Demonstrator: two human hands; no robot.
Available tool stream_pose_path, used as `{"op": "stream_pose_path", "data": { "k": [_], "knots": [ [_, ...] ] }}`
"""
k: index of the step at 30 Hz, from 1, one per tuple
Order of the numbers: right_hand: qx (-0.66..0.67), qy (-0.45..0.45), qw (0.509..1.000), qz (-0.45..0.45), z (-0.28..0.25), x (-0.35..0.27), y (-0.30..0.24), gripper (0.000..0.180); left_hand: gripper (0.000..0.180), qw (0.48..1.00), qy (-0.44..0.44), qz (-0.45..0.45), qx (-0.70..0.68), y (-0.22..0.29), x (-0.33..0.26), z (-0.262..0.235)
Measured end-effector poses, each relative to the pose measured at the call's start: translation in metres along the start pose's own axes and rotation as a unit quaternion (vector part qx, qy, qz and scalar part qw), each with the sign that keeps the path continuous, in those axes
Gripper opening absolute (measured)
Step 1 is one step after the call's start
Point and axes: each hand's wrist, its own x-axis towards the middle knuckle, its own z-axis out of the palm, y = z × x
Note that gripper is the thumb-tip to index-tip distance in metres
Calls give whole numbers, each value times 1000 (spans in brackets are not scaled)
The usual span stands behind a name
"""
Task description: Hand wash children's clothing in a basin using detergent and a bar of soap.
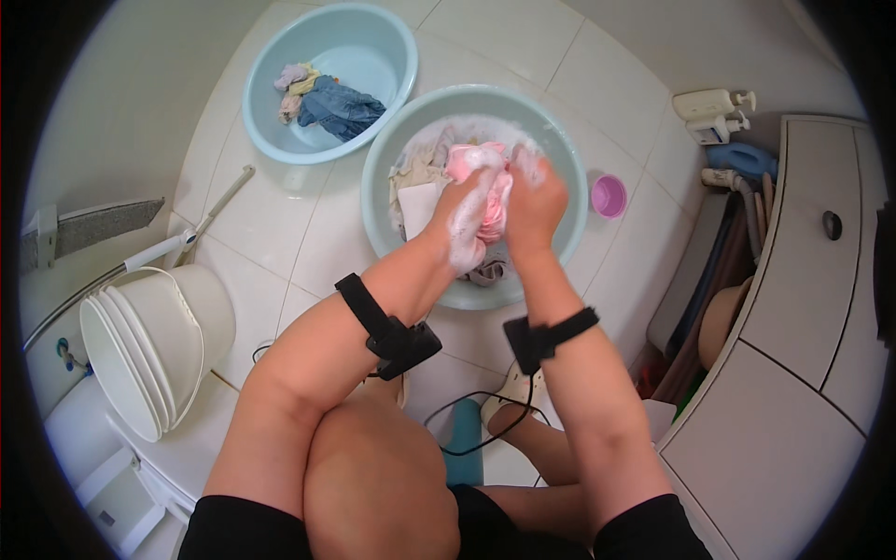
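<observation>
Nearest, a black fabric strap (360,304) circles the bare left forearm (322,345). Beyond it, in the pale blue-green round plastic basin (376,201) of sudsy water, the foam-streaked left hand (463,207) and the right hand (541,201) close on a soapy pink cloth garment (495,213), bunched between them; most fingertips are hidden. The step in hand looks like rubbing it by hand; the next move seems to call for a firm hold on both sides while turning a fresh patch between the palms. Beige cloth (417,172) lies to its left. Farther, to the left, a light blue round plastic basin (373,47) holds crumpled blue denim (343,107)
</observation>
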Motion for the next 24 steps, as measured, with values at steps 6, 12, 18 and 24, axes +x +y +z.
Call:
{"op": "stream_pose_path", "data": {
  "k": [6,12,18,24],
  "knots": [
    [-23,-14,987,-159,8,-36,-1,21,32,997,-31,-56,-43,5,0,-13],
    [84,5,995,-45,9,-35,-15,15,17,996,-93,8,-1,2,2,-25],
    [-29,10,995,-98,-2,2,6,19,35,996,-48,-43,-61,5,-7,8],
    [34,16,980,-194,15,-61,-25,26,35,997,-66,15,-42,7,15,-34]
  ]
}}
